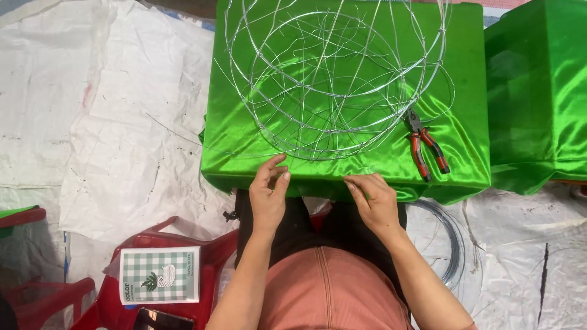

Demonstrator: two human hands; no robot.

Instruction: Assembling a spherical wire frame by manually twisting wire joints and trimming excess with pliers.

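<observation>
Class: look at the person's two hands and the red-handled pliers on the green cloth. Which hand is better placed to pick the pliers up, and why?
Probably the right hand: it rests at the front edge of the shiny green satin cloth, on the same side as the red-handled pliers. The left hand lies farther away.

Both forearms reach forward, bare. The left hand pinches thumb to fingertips. The right hand curls palm-down, fingers bent.

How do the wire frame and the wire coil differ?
The wire frame is a domed cage of joined hoops; the wire coil is plain wound loops. The frame sits on the green cloth; the coil lies lower down on the white sheeting, partly hidden by the right arm. Both are thin silvery wire.
</observation>
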